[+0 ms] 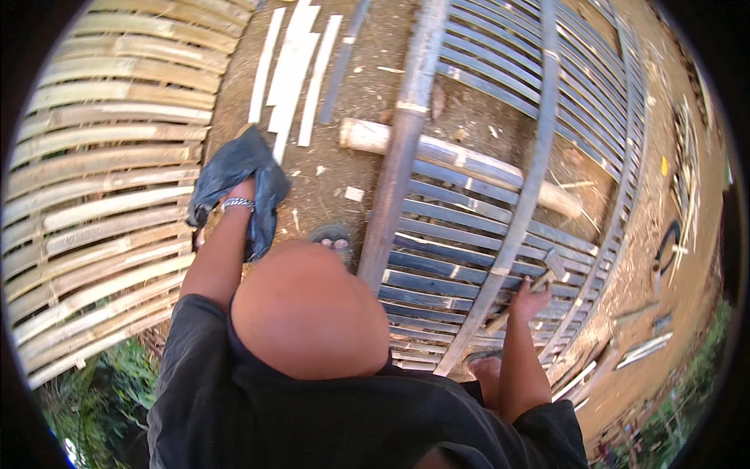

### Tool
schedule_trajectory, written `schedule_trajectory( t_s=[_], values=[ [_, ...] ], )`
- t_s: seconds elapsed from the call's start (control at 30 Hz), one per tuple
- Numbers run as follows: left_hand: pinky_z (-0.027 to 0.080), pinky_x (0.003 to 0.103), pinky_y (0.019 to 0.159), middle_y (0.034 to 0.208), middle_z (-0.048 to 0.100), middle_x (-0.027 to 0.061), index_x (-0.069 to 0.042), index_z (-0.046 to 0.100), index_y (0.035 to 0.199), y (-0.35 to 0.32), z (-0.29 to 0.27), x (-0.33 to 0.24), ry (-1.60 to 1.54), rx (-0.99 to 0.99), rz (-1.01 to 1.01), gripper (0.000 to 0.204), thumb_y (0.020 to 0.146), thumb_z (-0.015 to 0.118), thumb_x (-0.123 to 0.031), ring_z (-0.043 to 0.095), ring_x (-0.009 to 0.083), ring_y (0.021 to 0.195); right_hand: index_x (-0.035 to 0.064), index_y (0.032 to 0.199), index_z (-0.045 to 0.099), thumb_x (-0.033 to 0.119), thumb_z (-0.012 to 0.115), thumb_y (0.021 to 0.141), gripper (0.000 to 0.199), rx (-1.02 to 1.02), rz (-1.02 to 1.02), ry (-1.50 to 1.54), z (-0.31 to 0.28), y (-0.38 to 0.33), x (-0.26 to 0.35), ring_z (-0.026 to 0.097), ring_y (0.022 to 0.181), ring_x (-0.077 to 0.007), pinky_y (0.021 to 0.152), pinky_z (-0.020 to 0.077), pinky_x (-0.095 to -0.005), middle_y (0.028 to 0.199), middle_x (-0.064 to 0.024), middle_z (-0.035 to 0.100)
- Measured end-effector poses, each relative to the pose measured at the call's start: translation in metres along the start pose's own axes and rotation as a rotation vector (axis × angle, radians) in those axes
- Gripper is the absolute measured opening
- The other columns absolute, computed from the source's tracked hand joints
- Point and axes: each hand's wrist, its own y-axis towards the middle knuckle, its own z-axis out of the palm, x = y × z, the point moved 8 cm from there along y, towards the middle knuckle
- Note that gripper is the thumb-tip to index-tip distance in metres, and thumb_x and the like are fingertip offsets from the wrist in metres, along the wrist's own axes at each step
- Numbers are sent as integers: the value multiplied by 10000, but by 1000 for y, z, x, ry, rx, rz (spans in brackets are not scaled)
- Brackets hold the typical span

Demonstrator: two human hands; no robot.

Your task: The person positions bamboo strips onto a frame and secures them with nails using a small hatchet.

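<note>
A crumpled black plastic bag (262, 156) is bunched around my left hand (241, 190), just beyond a chain bracelet (238, 203) on the wrist. The hand seems closed on the bag, though its folds hide most of the fingers. At the right, my right hand (530, 301) grips a hammer (554, 266) by its wooden handle. The hammer's head points away from me, and it lies over a dark bamboo slat frame (500, 270) with long rails across its strips.
Pale slatted bamboo panel (117, 180) stands on the left. White strips (293, 78) lie on the dirt ahead. A thick bamboo pole (469, 160) passes under the frame's rails. My bent knee (308, 313) and sandalled foot (334, 237) are between the two. Loose sticks (644, 349) lie far right.
</note>
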Motion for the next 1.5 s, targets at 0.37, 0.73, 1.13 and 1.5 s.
schedule_trajectory(
  t_s=[0.37, 0.73, 1.13, 1.5],
  values=[
    [358, 430, 1143, 1427, 580, 133, -90, 619, 1344, 1, -9, 2, 156, -26, 98, 430, 963, 561, -282, 513, 326, 1333, -53, 1415, 429, 255, 745, 871, 701, -108, 84, 103, -14, -2, -18, 495, 1231, -402, 1073, 383, -449, 1313, -264, 526],
    [503, 397, 940, 1181, 712, 115, -60, 700, 1144, -2, -32, 33, 11, 59, 95, 260, 943, 564, -155, 687, 273, 1024, -75, 1380, 470, 276, 712, 876, 660, 52, 258, 268, -7, 0, -17, 540, 1248, -412, 1083, 403, -426, 1341, -291, 552],
    [562, 282, 666, 910, 692, 124, 44, 642, 1046, -154, -152, 44, -900, -102, -120, 156, 955, 653, -82, 686, 165, 757, -47, 1375, 476, 217, 658, 915, 561, 22, 368, 570, 5, 1, -22, 593, 1149, -342, 1021, 425, -409, 1289, -232, 592],
    [549, 302, 915, 1097, 726, 148, 49, 681, 1175, -58, -132, -227, -1032, 587, 419, 288, 940, 687, -116, 689, 187, 1067, -5, 1411, 426, 179, 617, 953, 529, 117, 374, 929, -21, 6, 65, 584, 730, -163, 609, 488, -307, 945, -93, 593]
  ],
)
